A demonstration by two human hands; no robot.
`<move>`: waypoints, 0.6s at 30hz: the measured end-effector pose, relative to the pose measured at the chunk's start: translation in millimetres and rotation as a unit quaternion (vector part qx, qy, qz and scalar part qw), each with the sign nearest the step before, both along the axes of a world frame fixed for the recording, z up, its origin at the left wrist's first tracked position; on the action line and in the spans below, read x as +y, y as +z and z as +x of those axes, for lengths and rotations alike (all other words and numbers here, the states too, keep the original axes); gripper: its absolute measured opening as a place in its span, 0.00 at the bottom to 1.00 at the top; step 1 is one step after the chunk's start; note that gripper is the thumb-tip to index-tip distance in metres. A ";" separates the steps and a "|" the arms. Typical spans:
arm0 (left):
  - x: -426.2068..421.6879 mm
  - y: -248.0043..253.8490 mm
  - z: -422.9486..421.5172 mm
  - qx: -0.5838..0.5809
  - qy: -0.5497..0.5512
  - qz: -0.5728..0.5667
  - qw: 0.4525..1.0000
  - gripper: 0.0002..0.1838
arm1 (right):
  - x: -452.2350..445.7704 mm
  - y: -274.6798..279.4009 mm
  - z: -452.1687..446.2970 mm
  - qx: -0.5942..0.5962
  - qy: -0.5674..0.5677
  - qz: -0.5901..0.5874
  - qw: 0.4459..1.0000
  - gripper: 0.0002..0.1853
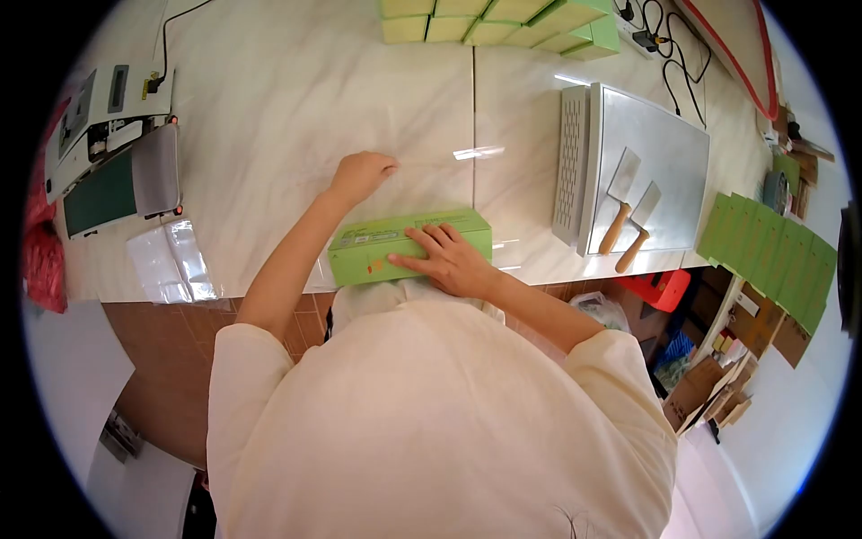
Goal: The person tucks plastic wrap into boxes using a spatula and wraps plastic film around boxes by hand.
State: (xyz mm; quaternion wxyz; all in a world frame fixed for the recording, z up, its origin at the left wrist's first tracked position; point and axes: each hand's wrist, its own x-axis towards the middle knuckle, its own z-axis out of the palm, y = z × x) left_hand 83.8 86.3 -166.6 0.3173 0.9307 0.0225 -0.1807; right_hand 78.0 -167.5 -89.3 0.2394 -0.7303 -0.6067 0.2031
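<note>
A long green carton [350,256] with small printing lies along the near edge of the table, against the front of my body. My right hand [449,260] rests on its near side and top, fingers spread over the cardboard. Above the tabletop, just beyond the carton's left half, my left hand [364,176] is closed with its fingers curled in. Whatever may be inside those fingers is hidden from this angle.
Two wooden-handled scrapers [620,211] lie on a silver metal box [655,135] at right. Stacked green cartons [494,22] stand at the back; more green boxes [763,251] sit far right. A machine [117,135] and clear plastic bags [171,260] are on the left.
</note>
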 end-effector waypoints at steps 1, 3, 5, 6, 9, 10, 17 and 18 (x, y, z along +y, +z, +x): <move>-2.4 5.6 -5.9 -0.003 0.003 0.003 1.000 0.10 | 0.2 0.2 0.7 -0.006 0.003 0.002 1.000 0.36; -8.0 17.2 -19.1 -0.087 0.018 -0.004 0.996 0.09 | 0.5 -0.8 0.4 -0.015 0.011 0.007 1.000 0.36; -10.6 34.1 -30.9 -0.121 0.012 0.007 0.993 0.10 | 2.7 -2.8 0.4 -0.028 -0.003 0.019 0.999 0.35; -11.2 44.0 -35.4 -0.152 0.002 0.015 0.988 0.11 | 4.2 -1.4 1.7 -0.032 0.001 0.022 0.999 0.35; -14.0 63.1 -49.6 -0.200 0.011 0.019 0.980 0.14 | 9.9 1.4 6.6 -0.032 -0.004 0.021 0.999 0.35; -15.4 69.3 -53.7 -0.203 0.012 0.021 0.979 0.14 | 12.2 -0.5 8.7 -0.043 -0.010 0.029 0.999 0.35; -24.6 88.6 -74.1 -0.272 0.016 0.047 0.961 0.16 | 23.7 -5.6 18.2 -0.074 -0.031 0.035 0.996 0.41; -26.2 85.9 -75.7 -0.278 0.023 0.045 0.959 0.17 | 23.2 -5.2 17.9 -0.076 -0.031 0.036 0.996 0.41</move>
